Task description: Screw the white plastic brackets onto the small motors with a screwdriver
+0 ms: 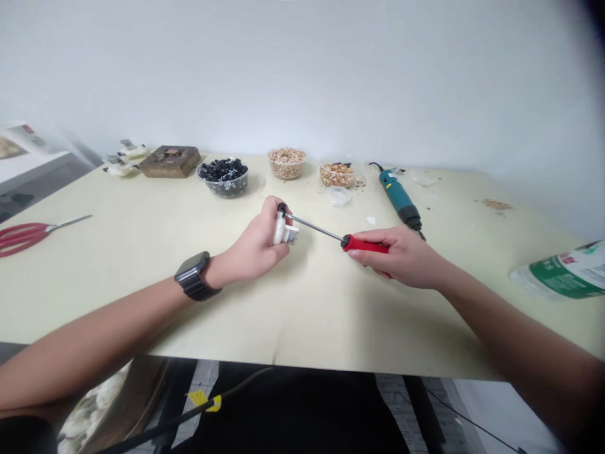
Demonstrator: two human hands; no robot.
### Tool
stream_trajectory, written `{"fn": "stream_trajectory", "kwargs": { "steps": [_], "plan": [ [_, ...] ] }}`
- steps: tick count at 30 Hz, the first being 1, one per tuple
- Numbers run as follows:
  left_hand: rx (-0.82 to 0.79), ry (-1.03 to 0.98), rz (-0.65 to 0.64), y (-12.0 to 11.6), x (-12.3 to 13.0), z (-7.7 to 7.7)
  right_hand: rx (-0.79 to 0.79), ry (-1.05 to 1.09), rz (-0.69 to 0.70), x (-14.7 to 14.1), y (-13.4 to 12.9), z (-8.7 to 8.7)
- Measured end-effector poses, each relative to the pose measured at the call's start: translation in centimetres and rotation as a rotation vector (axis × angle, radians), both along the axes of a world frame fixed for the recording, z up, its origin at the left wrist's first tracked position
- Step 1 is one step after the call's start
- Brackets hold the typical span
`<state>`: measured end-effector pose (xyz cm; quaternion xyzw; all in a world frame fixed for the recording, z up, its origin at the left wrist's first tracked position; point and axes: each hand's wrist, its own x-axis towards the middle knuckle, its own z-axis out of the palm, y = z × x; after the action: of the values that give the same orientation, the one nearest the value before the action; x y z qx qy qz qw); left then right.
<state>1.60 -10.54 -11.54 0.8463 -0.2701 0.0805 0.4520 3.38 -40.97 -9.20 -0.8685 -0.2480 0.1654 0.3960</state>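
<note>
Scuffed cream table (302,309) under R hand (401,255), white wall (302,75) behind.

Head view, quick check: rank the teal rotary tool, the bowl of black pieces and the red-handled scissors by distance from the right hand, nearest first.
From the right hand:
1. Teal rotary tool: just beyond the hand, toward the wall.
2. Bowl of black pieces: far side, left of centre.
3. Red-handled scissors: far left side of the view.
</note>
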Motion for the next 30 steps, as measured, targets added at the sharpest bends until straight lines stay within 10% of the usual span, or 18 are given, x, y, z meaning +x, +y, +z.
{"fn": "stream_trajectory", "kwargs": {
  "steps": [9, 30],
  "plan": [
    [0.038, -0.025, 0.008, 0.4, 0.7, -0.2, 0.002, -0.022, -0.037, 0.4, -0.5, 0.2],
    [-0.119, 0.258, 0.045, -0.3, -0.3, 0.1, -0.423, -1.210, -0.034, -0.6, -0.6, -1.0]
  ]
}}
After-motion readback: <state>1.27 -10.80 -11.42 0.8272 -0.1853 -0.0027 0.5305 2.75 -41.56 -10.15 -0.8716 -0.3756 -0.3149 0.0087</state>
